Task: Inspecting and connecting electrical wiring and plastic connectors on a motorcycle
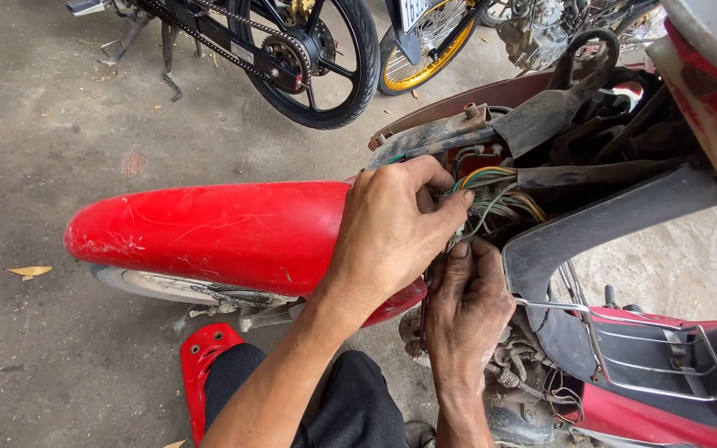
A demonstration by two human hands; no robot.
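Left of the fingers, the red front fender [209, 232] is curving away over the concrete floor [43, 149]. At the steering head, the left hand [392, 228] is pinching its fingers [450, 207] together on the wire bundle [491, 199], while the right hand [466, 307], just below, is curling up into the same tangle; its grip is hidden. Judging by this, the wiring is being sorted or traced; the next move likely calls for separating single strands carefully. Right of the fingers sits the chrome basket [657, 348].
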